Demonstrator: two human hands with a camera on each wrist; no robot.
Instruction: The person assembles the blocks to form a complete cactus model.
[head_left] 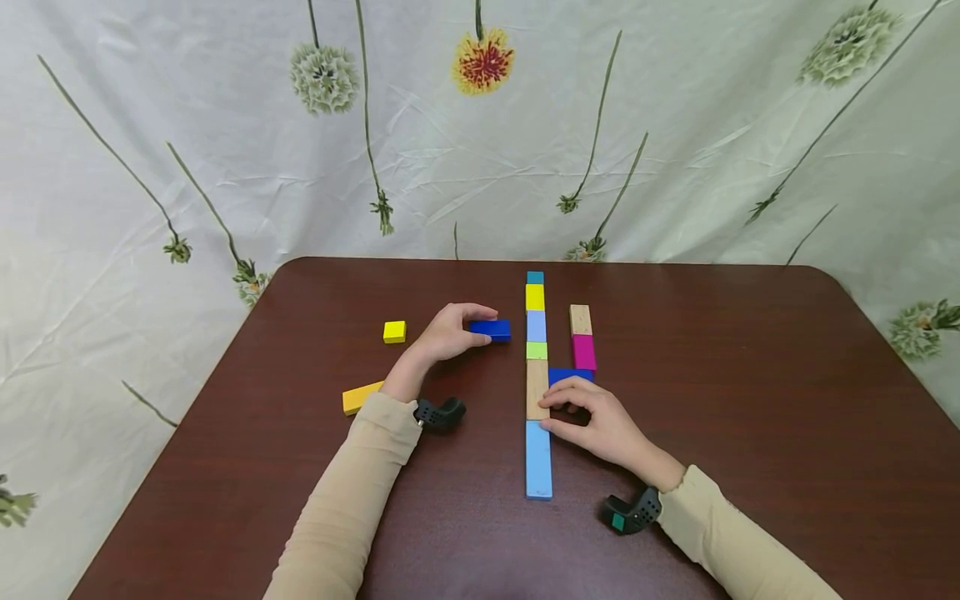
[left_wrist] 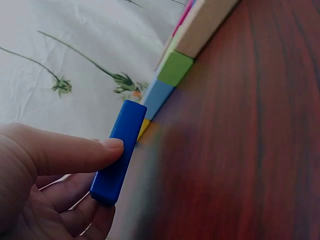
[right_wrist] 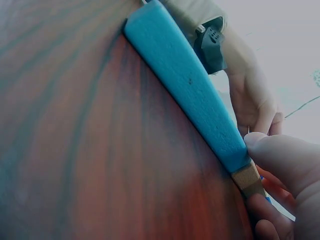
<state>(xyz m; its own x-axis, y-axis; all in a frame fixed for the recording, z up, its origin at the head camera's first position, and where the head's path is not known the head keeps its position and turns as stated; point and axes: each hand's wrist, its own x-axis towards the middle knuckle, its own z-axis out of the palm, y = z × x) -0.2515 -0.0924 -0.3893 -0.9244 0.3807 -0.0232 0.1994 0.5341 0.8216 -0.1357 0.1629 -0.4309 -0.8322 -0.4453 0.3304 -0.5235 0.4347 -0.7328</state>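
Note:
My left hand (head_left: 448,332) pinches a blue block (head_left: 491,331) between thumb and fingers, left of a long row of coloured blocks. In the left wrist view the thumb lies across the face of this blue block (left_wrist: 119,152). My right hand (head_left: 596,417) is at the row's right side, near the joint between a wooden block (head_left: 537,387) and a long light blue block (head_left: 538,460). Its index fingertip touches the wooden block, and the thumb tip rests by the light blue block (right_wrist: 187,82). A second blue block (head_left: 566,375) adjoins the row, partly hidden by the right hand.
Farther up the row are a lime green block (head_left: 536,350), a periwinkle block (head_left: 536,326), a yellow block (head_left: 535,297) and a teal block (head_left: 535,277). Magenta (head_left: 583,352) and wooden (head_left: 581,320) blocks stand right. A yellow cube (head_left: 393,332) and an orange-yellow block (head_left: 360,397) lie left.

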